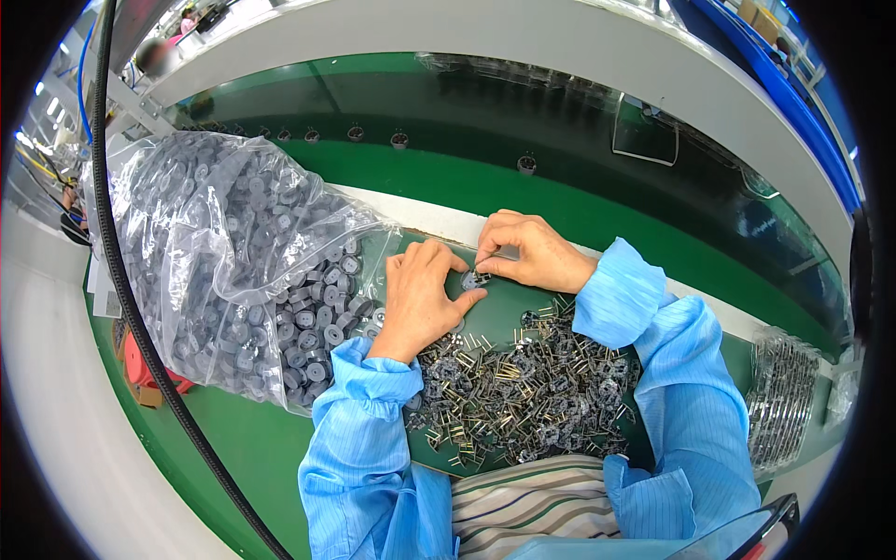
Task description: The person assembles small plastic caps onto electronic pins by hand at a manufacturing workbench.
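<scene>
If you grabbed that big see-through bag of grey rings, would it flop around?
Probably. The clear plastic bag looks thin and crinkled, so it would likely sag. It bulges with grey rings, so it is probably heavy. Its mouth lies open, so rings could spill and roll.

This is a factory assembly line, a bench station beside a conveyor. Just beyond the fingers (495, 245) runs a long green conveyor belt (523, 201) carrying small dark round parts (526, 164) spaced in a row. Left of the fingers slumps a big clear plastic bag of grey ring-shaped pieces (233, 261), bulk stock by the hundreds. Below the fingers, toward the person, lies a heap of small dark components with brass-coloured pins (527, 387) on the green work mat (252, 448). Both forearms wear light blue cleanroom-style smock sleeves (686, 392), and clear plastic trays (779, 401) stand stacked far right of the fingers
</scene>
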Tool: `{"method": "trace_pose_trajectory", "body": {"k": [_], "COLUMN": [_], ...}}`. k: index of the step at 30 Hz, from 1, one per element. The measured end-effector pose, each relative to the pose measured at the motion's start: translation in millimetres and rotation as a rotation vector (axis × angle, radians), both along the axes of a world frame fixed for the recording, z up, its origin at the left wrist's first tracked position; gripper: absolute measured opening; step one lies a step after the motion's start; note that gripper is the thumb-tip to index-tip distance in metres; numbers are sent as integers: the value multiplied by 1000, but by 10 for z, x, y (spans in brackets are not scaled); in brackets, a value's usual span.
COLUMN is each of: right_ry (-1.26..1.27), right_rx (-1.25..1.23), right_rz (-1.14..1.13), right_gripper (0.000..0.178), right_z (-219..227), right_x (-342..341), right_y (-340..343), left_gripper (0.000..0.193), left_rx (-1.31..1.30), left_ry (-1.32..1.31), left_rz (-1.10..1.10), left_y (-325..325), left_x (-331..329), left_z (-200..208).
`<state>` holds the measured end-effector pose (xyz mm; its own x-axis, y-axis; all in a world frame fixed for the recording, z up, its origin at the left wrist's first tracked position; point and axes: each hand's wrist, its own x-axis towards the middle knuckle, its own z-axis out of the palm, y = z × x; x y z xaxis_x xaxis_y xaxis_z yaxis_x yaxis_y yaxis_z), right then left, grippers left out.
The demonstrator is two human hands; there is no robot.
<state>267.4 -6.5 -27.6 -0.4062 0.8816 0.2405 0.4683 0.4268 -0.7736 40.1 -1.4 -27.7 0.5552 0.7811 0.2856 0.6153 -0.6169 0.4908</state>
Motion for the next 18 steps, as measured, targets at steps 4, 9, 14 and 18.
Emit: {"method": "trace_pose_trajectory", "body": {"k": [4, 9, 14, 18], "right_ry": [-16, -122, -143, -214], "right_rx": [117, 169, 211, 276], "right_rz": [36, 29, -19, -3], "right_gripper": [12, 11, 12, 13], "right_z": [-84, -99, -125, -83], "right_x": [-51, -85, -86, -115], "right_y": [-11, -46, -50, -68], "left_gripper": [35, 33, 33, 35], "left_rx": [-32, -36, -24, -50], "left_ry": [15, 3, -7, 10], "left_rz": [-112, -107, -53, -65], "left_y": [11, 8, 0, 26], "left_x": [-12, -15, 18, -16], "left_z": [-73, -90, -52, -71]}}
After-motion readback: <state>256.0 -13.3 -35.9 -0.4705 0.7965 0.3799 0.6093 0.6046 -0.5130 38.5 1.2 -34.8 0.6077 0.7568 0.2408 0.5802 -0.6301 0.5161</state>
